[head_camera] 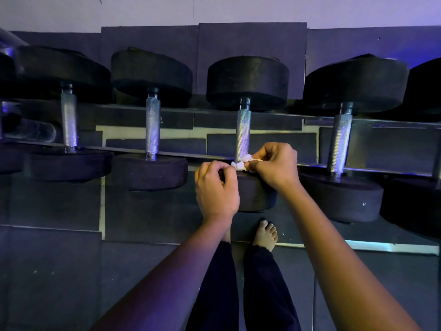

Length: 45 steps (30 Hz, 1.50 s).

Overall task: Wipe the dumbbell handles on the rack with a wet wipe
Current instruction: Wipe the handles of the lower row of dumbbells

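Fingers (228,172) of left hand (216,189) and right hand (274,167) both pinch a crumpled white wipe (239,164) | wipe at near end of middle dumbbell handle (243,132) | handle bridges the rack (381,126)

**A:** Where does the view look from?

**B:** From the person's head, facing forward and steeply down over the rack (393,123). Its rails cross the frame from nine to three o'clock.

**A:** How near is it?

**B:** Close. Both forearms enter from six o'clock, and the left hand (216,189) and right hand (274,166) meet on a wet wipe (241,163) just below centre.

**A:** And the edges?

**B:** A pale wall (214,8) at twelve, dark floor (47,271) at seven, a bare foot (265,235) toward six. The lens is wide, so the dumbbells (152,125) lean outward at nine and three.
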Tool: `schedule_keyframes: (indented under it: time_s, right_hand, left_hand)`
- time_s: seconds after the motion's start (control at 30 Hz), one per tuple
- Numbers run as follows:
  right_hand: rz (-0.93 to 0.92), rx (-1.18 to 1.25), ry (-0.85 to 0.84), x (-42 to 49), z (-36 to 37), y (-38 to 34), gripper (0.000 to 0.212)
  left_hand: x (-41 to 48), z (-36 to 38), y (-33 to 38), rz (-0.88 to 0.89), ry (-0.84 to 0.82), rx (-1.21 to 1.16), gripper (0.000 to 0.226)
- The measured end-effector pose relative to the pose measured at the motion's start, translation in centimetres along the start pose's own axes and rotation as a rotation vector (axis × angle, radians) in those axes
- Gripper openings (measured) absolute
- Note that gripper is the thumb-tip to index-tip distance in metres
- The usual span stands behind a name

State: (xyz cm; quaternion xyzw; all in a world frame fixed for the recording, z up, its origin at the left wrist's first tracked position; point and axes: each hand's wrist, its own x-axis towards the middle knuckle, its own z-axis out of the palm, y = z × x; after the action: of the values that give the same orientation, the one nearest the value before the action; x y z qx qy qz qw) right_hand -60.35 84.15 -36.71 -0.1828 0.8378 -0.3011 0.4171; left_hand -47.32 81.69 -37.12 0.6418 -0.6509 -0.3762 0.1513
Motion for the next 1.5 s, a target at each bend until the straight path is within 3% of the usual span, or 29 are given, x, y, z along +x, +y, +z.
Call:
schedule_keyframes:
  time_s: [0.2, 0.3, 0.43, 0.63, 0.87, 1.5]
  right_hand:
    - [0.007, 0.072, 0.051, 0.1, 0.3, 0.4, 0.019]
    - [0.039, 0.199, 0.16, 0.9, -0.2, 0.1, 0.02]
    - [-0.006, 0.329, 0.238, 3.2, -0.6, -1.6, 0.011]
    - [-0.112, 0.135, 0.212, 3.6, 0.5, -3.4, 0.006]
    - [-0.08, -0.073, 0.006, -0.8, 0.6, -0.5, 0.004]
    - [-0.002, 0.021, 0.004, -1.1, 0.3, -0.2, 0.015]
  left_hand:
    - [-0.1, -0.1, 0.1, -0.001, 0.01, -0.002, 0.047]
    - [0.0, 0.0, 0.0, -0.003, 0.017, -0.01, 0.044]
    - [0.0, 0.1, 0.0, -0.018, 0.011, -0.002, 0.028]
    - [-0.2, -0.2, 0.3, -0.027, -0.007, 0.003, 0.022]
    - [-0.1, -0.2, 0.2, -0.055, -0.021, 0.044, 0.017]
    - [-0.1, -0.5, 0.4, -0.051, -0.047, 0.029, 0.037]
